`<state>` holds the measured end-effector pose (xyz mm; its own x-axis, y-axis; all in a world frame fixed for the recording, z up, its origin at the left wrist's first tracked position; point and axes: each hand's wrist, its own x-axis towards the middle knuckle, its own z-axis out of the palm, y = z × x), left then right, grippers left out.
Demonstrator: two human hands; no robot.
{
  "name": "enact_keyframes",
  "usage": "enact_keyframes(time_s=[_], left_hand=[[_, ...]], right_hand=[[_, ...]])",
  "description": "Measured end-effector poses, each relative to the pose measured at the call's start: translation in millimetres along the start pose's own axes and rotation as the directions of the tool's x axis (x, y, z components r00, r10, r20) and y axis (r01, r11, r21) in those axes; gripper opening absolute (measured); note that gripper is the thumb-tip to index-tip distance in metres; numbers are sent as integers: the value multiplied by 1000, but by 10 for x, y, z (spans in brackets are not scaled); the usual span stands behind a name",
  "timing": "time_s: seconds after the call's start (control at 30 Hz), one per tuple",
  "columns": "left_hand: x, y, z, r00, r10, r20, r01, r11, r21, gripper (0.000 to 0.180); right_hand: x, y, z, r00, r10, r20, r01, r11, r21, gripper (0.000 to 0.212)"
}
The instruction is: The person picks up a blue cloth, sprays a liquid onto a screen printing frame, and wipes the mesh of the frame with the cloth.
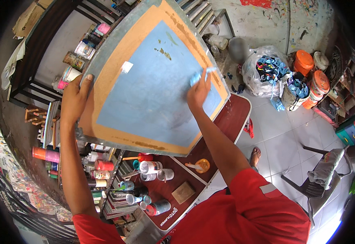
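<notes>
A large framed printing screen (145, 93) with a blue mesh and an orange-brown border is held tilted above a dark red table (236, 112). My left hand (76, 99) grips the screen's left frame edge, thumb over the front. My right hand (198, 91) presses a small pale blue cloth (199, 75) against the mesh near the screen's right side. A small white patch (126, 67) sits on the upper left of the mesh.
Under the screen the table carries several paint jars (151, 166), a small orange cup (203, 164) and a wooden block (183, 192). Shelves with jars (79, 53) stand at left. A bag of rags (267, 71), orange buckets (303, 61) and a plastic chair (320, 179) stand at right.
</notes>
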<state>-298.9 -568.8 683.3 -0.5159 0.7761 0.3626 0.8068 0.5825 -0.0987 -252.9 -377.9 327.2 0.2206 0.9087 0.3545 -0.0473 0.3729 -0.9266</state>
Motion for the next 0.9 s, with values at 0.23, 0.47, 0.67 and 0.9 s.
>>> enact_keyframes(time_s=[0.23, 0.47, 0.67, 0.9], left_hand=[[-39, -59, 12, 1000, 20, -20, -21, 1000, -22, 46], [-16, -159, 48, 997, 46, -60, -48, 998, -27, 51], [5, -44, 8, 999, 27, -45, -27, 1000, -5, 52], [-12, -136, 23, 999, 17, -52, -19, 999, -37, 50]], right_hand=[[193, -1823, 177, 828, -490, 274, 498, 866, 45, 44], [-325, -1004, -28, 634, -699, 330, 688, 705, 173, 38], [146, -1747, 135, 797, -544, 262, 544, 835, 82, 41], [-837, -584, -142, 706, -604, 370, 608, 785, 121, 40]])
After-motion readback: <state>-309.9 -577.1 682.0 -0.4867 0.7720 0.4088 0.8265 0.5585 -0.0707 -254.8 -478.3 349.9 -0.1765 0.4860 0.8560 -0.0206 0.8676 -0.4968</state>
